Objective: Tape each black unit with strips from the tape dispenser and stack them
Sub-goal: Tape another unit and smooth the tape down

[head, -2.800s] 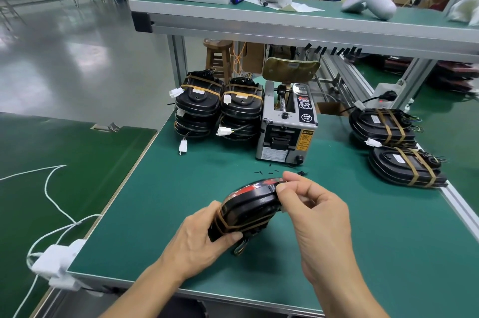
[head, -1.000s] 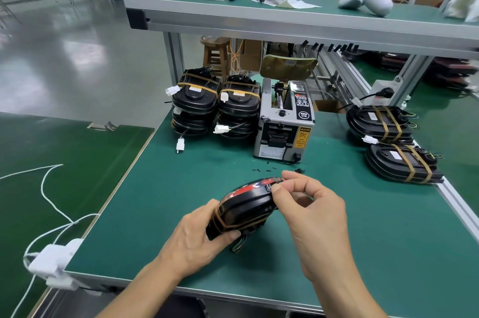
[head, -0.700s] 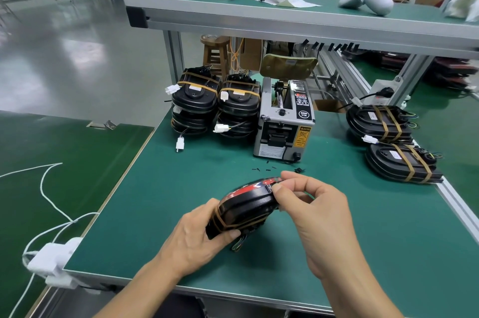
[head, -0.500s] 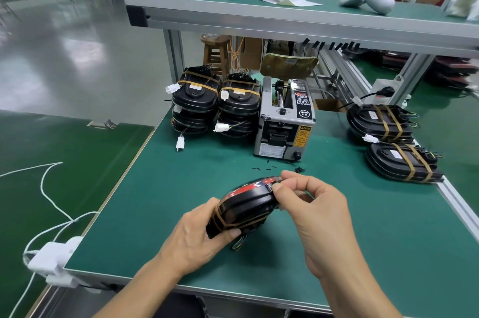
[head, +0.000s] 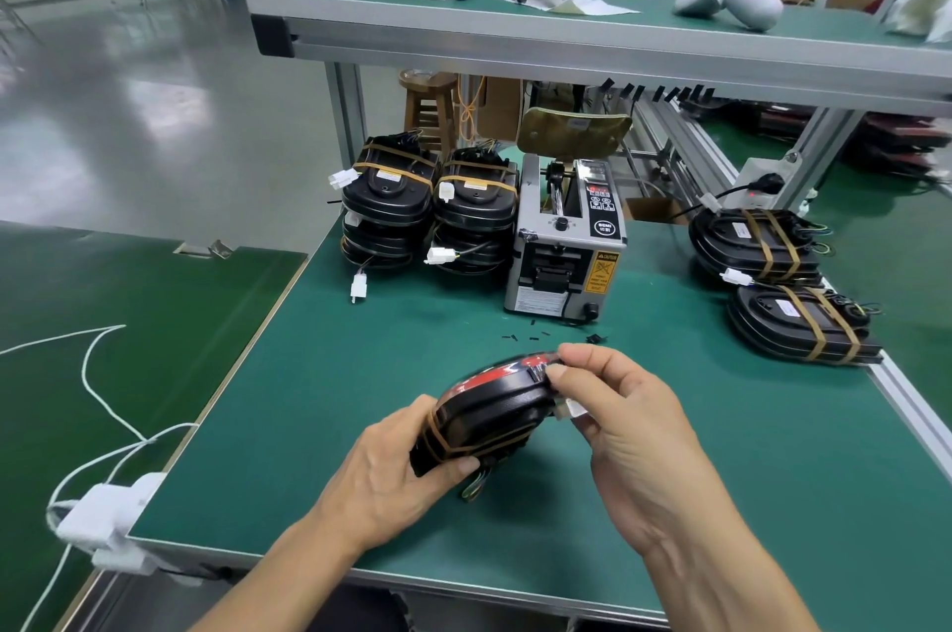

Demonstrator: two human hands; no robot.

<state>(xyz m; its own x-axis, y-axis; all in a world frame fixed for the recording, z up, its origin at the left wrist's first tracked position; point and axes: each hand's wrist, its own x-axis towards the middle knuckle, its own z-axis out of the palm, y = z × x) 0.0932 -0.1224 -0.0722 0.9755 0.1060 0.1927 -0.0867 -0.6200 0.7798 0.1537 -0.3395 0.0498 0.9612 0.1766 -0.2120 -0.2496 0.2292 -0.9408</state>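
Two hands work one unit [head: 489,417]: left hand [head: 396,471] grips it, right hand [head: 618,404] pinches its far edge; a loose pinch could wrinkle the tape.

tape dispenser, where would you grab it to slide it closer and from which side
Judging by its shape, take the tape dispenser by its flat grey side walls, low on the body, coming from the front. The left wall sits close beside a stack of black units, so fingers may barely fit there; the right wall is freer. Avoid the top, where the tape roll and the control panel stick up.
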